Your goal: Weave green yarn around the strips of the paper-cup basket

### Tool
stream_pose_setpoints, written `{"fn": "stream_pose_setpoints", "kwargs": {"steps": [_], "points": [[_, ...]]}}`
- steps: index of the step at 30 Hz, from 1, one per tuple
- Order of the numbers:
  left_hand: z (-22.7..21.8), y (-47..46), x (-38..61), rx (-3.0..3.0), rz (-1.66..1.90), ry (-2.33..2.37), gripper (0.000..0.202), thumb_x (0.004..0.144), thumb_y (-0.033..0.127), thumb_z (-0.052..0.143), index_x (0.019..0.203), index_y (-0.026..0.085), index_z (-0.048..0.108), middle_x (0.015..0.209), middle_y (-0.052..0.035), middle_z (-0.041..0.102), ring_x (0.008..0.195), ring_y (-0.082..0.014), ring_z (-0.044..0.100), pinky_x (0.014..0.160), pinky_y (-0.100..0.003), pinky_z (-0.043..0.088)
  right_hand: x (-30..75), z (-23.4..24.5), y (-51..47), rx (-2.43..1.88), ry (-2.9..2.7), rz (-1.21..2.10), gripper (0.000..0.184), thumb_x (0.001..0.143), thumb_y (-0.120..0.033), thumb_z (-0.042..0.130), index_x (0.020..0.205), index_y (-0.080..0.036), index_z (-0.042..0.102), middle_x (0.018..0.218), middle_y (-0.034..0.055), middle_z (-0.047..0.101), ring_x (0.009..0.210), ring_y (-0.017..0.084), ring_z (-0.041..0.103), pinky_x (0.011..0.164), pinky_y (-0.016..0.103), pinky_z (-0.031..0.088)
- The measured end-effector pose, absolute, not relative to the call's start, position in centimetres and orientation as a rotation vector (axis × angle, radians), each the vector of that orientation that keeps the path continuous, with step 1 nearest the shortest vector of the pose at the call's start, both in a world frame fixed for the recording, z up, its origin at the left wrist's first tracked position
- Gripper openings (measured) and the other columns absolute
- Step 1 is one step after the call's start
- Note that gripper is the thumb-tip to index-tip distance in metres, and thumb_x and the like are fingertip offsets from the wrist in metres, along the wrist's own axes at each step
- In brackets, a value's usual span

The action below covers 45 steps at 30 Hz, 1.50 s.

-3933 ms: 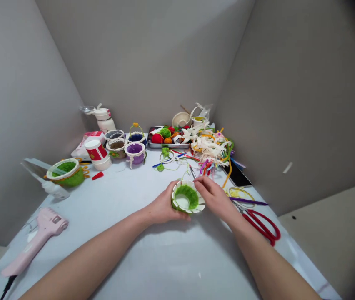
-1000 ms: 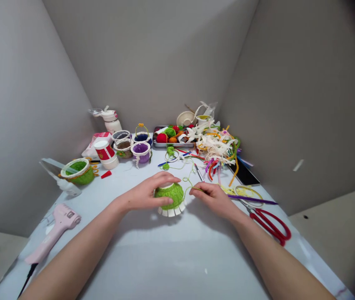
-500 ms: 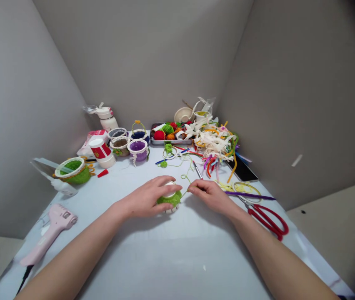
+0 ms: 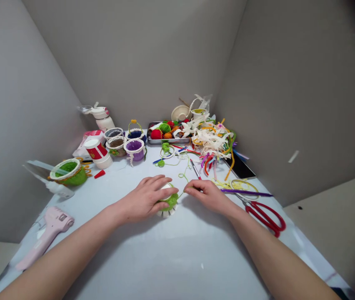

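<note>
A small cup wrapped in green yarn (image 4: 170, 203) stands upside down on the white table (image 4: 171, 258), its white slit rim on the surface. My left hand (image 4: 148, 199) lies over its top, fingers stretched across and pressing it down. My right hand (image 4: 205, 195) is just to the right of it, fingers pinched on a green yarn strand (image 4: 184, 179) that runs from the cup toward the back of the table.
Red scissors (image 4: 263, 216) and a purple pipe cleaner (image 4: 246, 193) lie right. A pink glue gun (image 4: 44, 236) lies left, a green yarn basket (image 4: 68, 171) behind it. Small yarn baskets (image 4: 133, 149), a red cup (image 4: 96, 152), a tray of yarn balls (image 4: 165, 134) and strips (image 4: 211, 143) crowd the back.
The cup was upright in my left hand earlier, then got turned over. Since half a second ago my left hand has flattened on top; the right keeps pinching the strand.
</note>
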<state>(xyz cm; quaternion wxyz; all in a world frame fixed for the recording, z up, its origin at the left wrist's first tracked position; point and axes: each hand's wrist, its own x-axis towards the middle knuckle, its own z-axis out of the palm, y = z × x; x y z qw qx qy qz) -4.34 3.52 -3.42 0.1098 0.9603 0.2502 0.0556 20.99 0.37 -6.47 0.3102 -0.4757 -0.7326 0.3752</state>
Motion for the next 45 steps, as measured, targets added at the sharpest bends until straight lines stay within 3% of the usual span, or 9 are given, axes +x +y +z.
{"fn": "stream_pose_setpoints", "kwargs": {"steps": [24,29,32,35,40,45], "points": [[-3.8,1.9,-4.5,2.758,0.088,0.781,0.046,0.094,0.036,0.041,0.14,0.033,0.037,0.151,-0.0078,0.031,0.137,-0.028,0.028,0.106,-0.048,0.03,21.0,-6.5,0.2,-1.217,-2.006,1.002,0.022,0.09,-0.03,0.05,0.088,-0.018,0.068,0.08,0.0008,0.068,0.072,0.014,0.056,0.066,0.024,0.041],[-3.8,1.6,-4.6,2.677,0.11,0.787,0.048,0.093,0.031,0.043,0.141,0.035,0.035,0.151,-0.0071,0.03,0.137,-0.0271,0.029,0.107,-0.048,0.031,20.7,-6.3,-0.2,-1.257,-2.03,0.98,0.024,0.087,-0.036,0.056,0.102,-0.018,0.065,0.069,-0.0013,0.059,0.062,0.013,0.051,0.058,0.024,0.04],[-4.3,1.6,-4.8,2.552,0.247,0.81,0.061,0.092,0.034,0.047,0.147,0.032,0.02,0.15,-0.0097,0.031,0.135,-0.0269,0.033,0.107,-0.047,0.032,19.8,-6.1,-0.7,-1.197,-2.074,0.766,0.041,0.08,-0.036,0.067,0.117,-0.019,0.057,0.1,0.0063,0.062,0.091,0.019,0.057,0.081,0.031,0.046],[-5.0,1.5,-4.8,2.435,0.386,0.851,0.079,0.089,0.036,0.052,0.15,0.025,0.003,0.15,-0.0146,0.03,0.134,-0.0279,0.035,0.107,-0.048,0.033,18.1,-6.2,-1.2,-1.091,-2.104,0.621,0.058,0.077,-0.039,0.071,0.127,-0.021,0.048,0.127,0.0116,0.051,0.12,0.025,0.044,0.101,0.041,0.037],[-6.2,1.1,-4.2,2.345,0.507,0.897,0.085,0.084,0.034,0.059,0.148,0.021,0.004,0.153,-0.0177,0.021,0.138,-0.03,0.028,0.11,-0.051,0.029,15.3,-7.6,-1.7,-1.082,-2.062,0.549,0.062,0.079,-0.045,0.067,0.131,-0.022,0.042,0.128,0.0136,0.05,0.119,0.029,0.044,0.1,0.045,0.036],[-7.2,0.9,-4.8,2.214,0.665,0.825,0.094,0.074,0.038,0.067,0.146,0.02,0.009,0.148,-0.0193,0.028,0.135,-0.0329,0.03,0.109,-0.053,0.029,14.7,-8.4,-1.8,-1.148,-2.003,0.507,0.045,0.084,-0.033,0.061,0.124,-0.023,0.044,0.119,0.0117,0.053,0.113,0.029,0.047,0.096,0.046,0.039]]}}
